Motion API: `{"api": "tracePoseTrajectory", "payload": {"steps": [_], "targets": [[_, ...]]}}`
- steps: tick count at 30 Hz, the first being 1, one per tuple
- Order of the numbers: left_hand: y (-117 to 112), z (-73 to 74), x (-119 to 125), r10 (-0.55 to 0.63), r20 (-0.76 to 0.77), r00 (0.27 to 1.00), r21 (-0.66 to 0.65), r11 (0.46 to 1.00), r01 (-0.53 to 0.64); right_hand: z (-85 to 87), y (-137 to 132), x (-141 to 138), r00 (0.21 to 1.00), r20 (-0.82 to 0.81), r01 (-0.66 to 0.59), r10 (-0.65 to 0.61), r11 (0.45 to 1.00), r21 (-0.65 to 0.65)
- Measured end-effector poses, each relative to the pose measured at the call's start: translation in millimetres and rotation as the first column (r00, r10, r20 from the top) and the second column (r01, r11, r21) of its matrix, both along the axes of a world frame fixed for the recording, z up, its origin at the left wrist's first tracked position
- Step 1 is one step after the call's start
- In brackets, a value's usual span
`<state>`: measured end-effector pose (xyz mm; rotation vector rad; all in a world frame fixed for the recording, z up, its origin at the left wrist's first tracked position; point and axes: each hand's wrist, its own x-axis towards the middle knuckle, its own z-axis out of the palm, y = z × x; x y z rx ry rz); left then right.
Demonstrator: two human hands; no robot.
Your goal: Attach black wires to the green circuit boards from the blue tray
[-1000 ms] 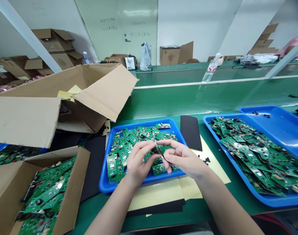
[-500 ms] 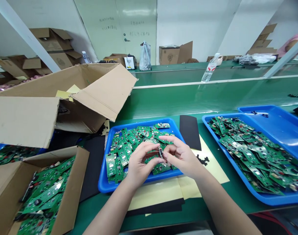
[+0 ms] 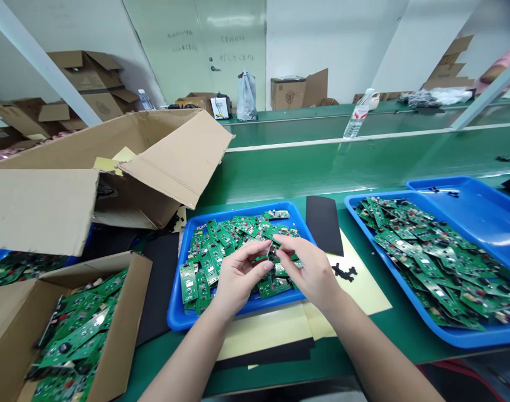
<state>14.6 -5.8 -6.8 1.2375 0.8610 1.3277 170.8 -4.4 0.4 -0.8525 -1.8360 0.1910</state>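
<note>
My left hand and my right hand meet over a blue tray heaped with several small green circuit boards. Both hands pinch one small circuit board between thumbs and fingertips, held just above the heap. The board is seen edge-on and its details are too small to make out.
A second blue tray full of green boards lies at the right. A cardboard box of boards stands at the lower left, a large open carton behind it. Black sheets and yellow paper lie between trays. A water bottle stands on the conveyor.
Both hands have drifted slightly up and left over the tray, and the small board between them has been turned in the fingertips.
</note>
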Motion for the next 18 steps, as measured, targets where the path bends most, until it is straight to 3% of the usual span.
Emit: {"api": "tracePoseTrajectory", "payload": {"steps": [8, 18], "targets": [[0.0, 3.6, -1.4, -0.004, 0.04, 0.999, -0.115, 0.993, 0.008, 4.9, -3.3, 1.8, 0.989, -0.126, -0.106, 0.08, 0.971, -0.214], [-0.3, 0.4, 1.2, -0.027, 0.014, 1.0, -0.051, 0.998, 0.028, 2.4, -4.9, -1.8, 0.997, -0.047, 0.055, -0.061, 0.991, -0.12]]}}
